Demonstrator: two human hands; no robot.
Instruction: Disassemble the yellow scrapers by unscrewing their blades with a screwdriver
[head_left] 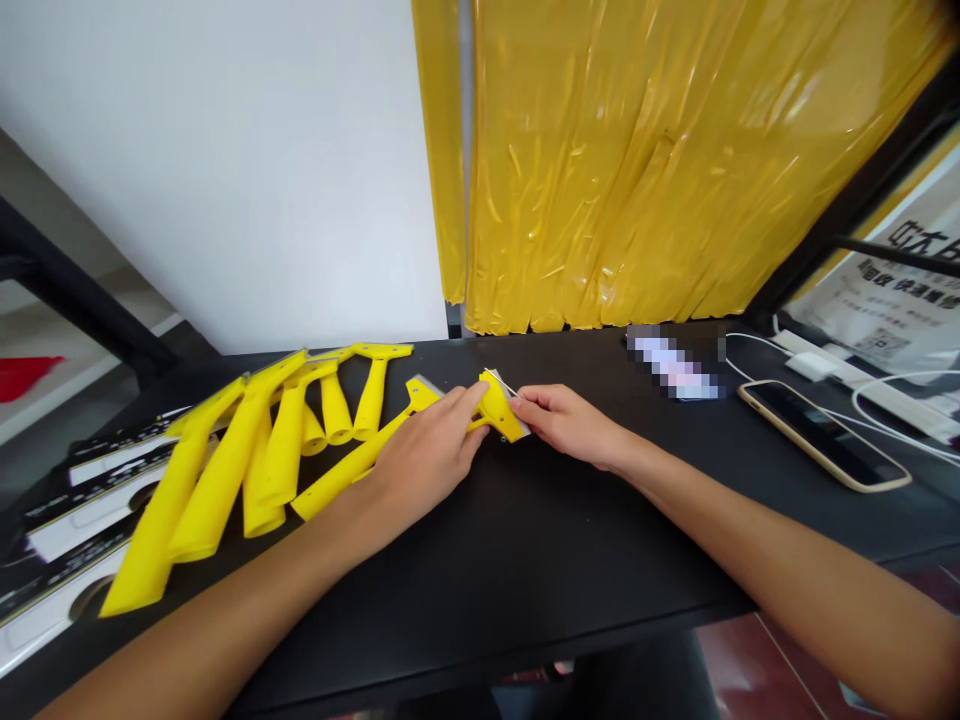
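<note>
A yellow scraper (496, 405) is in my left hand (431, 440), its wide head pointing right over the black table; the hand hides most of its handle. My right hand (566, 422) is closed in a pinch at the head's edge, on a thin metal blade (501, 379). The fingertips partly cover the blade, so how far it sits in the head cannot be made out. Beside and partly under my left forearm lies another yellow scraper (330, 482). Further left, several more yellow scrapers (277, 450) lie in an overlapping row.
Black-and-white boxes (105, 510) lie under the scrapers at the left. On the right are a phone (825, 435) in a beige case, a power strip (862, 375) with white cables, and a pixelated item (675, 365). Yellow plastic sheeting (622, 170) and a white panel (300, 170) stand behind the table (540, 570).
</note>
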